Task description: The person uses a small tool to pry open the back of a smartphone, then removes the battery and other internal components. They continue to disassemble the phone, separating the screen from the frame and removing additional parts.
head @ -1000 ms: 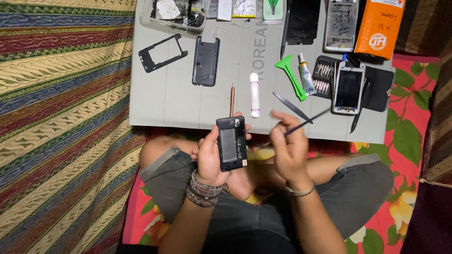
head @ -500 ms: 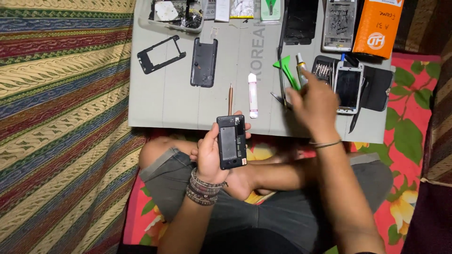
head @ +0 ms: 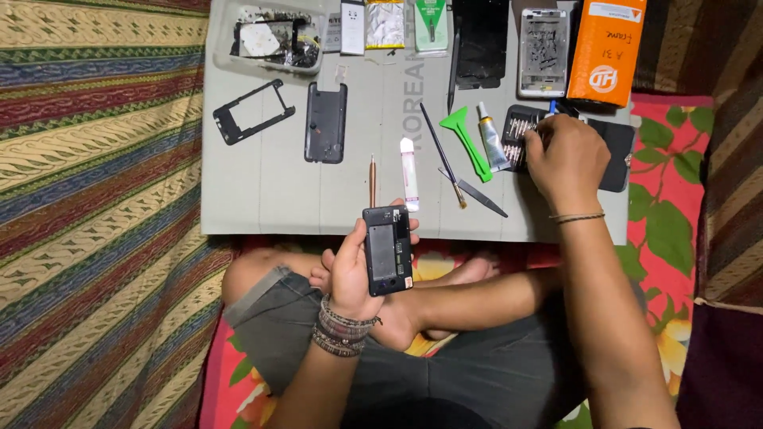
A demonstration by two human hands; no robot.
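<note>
Since a second ago, the right hand (head: 566,159) has left the opened phone (head: 387,250) and now curls over the screwdriver bit case (head: 518,137), grip unclear. Left hand (head: 350,274) clamps the phone, back cover (head: 326,122) already off, above the lap; reassembly remains.

Striped woven blanket (head: 95,199) covers the floor on the left, red floral cloth (head: 671,206) w/ green leaves near and right. Grey surface (head: 270,191) sits far-center. Dark brown cushion (head: 735,159) far right, light's dim-ish.
</note>
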